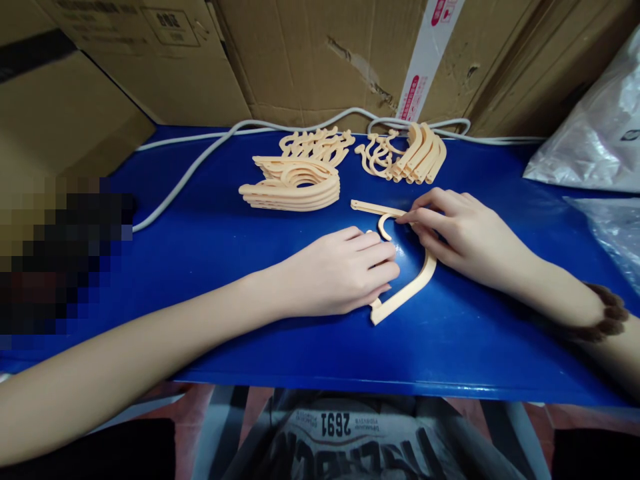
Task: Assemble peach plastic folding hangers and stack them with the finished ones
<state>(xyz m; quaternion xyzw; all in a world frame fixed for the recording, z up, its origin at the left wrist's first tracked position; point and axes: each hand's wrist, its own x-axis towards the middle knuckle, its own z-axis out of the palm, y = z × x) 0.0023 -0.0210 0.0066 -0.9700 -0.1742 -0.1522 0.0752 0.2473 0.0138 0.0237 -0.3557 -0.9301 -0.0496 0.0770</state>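
A cream plastic hanger (407,293) with two arms and a curved hook (384,228) lies on the blue table (225,353). My right hand (457,230) pinches it where the arms and hook meet, with the fingers partly covering that spot. Bent and close together, the fingers of my left hand (353,270) rest between the arms; whatever they hold is hidden beneath them. Behind my hands is a stack of cream hangers (295,193), with loose hooks (317,145) beyond it. More hooks (375,157) and a row of curved arms (420,153) lie at the back right.
A white cable (195,170) runs along the back of the table. Cardboard boxes (310,60) stand behind it. Clear plastic bags (595,127) sit at the right. The left side holds a dark, pixelated area. The table's front edge (350,387) is close to my body.
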